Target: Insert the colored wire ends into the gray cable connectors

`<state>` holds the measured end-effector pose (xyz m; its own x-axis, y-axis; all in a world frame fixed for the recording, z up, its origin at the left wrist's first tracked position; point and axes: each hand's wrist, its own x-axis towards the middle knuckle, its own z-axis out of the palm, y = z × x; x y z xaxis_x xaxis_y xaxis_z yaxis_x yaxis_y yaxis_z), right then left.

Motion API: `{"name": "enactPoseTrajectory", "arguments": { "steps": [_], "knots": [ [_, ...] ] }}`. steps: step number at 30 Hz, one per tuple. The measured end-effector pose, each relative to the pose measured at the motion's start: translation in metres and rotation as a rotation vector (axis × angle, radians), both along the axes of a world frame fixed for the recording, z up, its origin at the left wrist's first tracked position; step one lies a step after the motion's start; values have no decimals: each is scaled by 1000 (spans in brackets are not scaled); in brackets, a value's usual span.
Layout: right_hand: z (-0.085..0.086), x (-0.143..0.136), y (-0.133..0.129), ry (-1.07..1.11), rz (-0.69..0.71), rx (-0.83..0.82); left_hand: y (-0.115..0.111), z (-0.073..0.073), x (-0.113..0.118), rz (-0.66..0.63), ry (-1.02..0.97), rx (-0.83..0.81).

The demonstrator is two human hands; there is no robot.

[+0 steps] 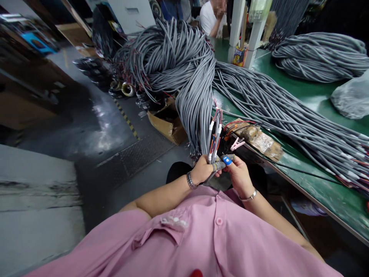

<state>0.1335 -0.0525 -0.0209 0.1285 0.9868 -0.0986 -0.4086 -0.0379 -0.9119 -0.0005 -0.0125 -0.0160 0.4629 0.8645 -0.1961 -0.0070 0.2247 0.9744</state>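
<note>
Several grey cables point(214, 154) with white-taped ends and bare red, blue and orange wires stand up out of my left hand point(203, 169), whose fingers are wrapped round them. Grey coverings sit on some fingertips. Just to the right, my right hand point(236, 169) is closed in a pinch, with a blue covering point(227, 160) on its thumb. Its fingertips meet those of the left hand beside the cables; what they pinch is too small to make out. Behind the hands, a thick bundle of grey cables point(196, 111) hangs over the table edge.
A green table point(314, 169) carries long grey cables point(276, 100), a coiled bundle point(319, 55) and a plastic bag point(353, 98). A pink clip point(237, 144) and a taped block point(259, 140) lie near its edge. An open cardboard box point(170, 125) stands on the floor. Another person point(208, 19) sits behind.
</note>
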Motion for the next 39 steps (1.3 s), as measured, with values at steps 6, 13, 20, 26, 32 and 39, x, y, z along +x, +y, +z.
{"name": "enactPoseTrajectory", "arguments": {
  "steps": [6,13,20,26,32,39],
  "knots": [
    [3,1,1,-23,86,42,-1,4,0,-15,54,-1],
    [2,-2,0,17,32,19,-2,-1,0,10,14,-9],
    [-19,23,-1,141,19,-36,10,2,-8,-40,-130,-97],
    [-30,45,23,273,15,-104,22,14,-5,-160,-148,-173],
    [-19,42,45,205,-45,-22,33,22,8,-266,-130,-248],
    [-11,33,48,374,-45,-6,40,21,16,-282,-139,-280]
  ]
}}
